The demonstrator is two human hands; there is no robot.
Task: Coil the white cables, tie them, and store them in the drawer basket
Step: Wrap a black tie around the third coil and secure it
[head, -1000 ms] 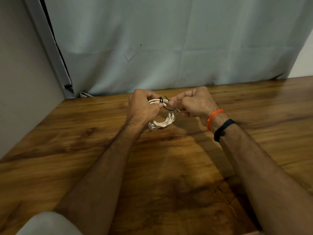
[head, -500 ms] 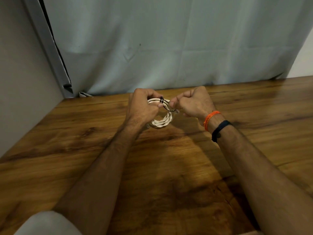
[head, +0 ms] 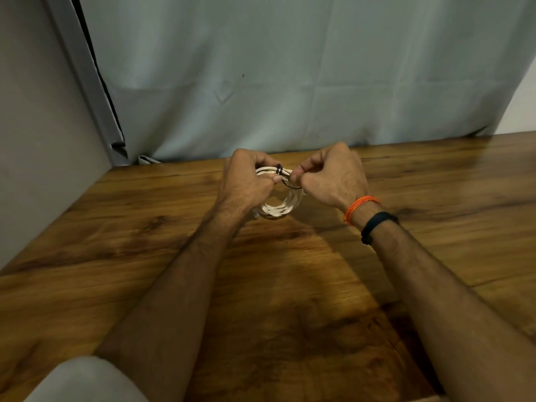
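Note:
A coiled white cable (head: pixel 280 206) is held upright just above the wooden table (head: pixel 145 256), near its far edge. My left hand (head: pixel 246 181) grips the coil's left and top side. A thin black tie (head: pixel 279 169) is wrapped around the top of the coil, and its loose end loops down to the right. My right hand (head: pixel 330 175) pinches that loose end of the tie between thumb and forefinger, right beside the coil. The left part of the coil is hidden behind my left hand. No drawer basket is in view.
A pale blue-grey curtain (head: pixel 290 82) hangs along the table's far edge. A grey wall (head: pixel 34 140) borders the table on the left. An orange thread and a black band sit on my right wrist (head: pixel 371 216).
Both hands and the coil have stayed nearly in place. My right hand has closed in a little toward the coil, with the tie's loose loop drawn shorter.

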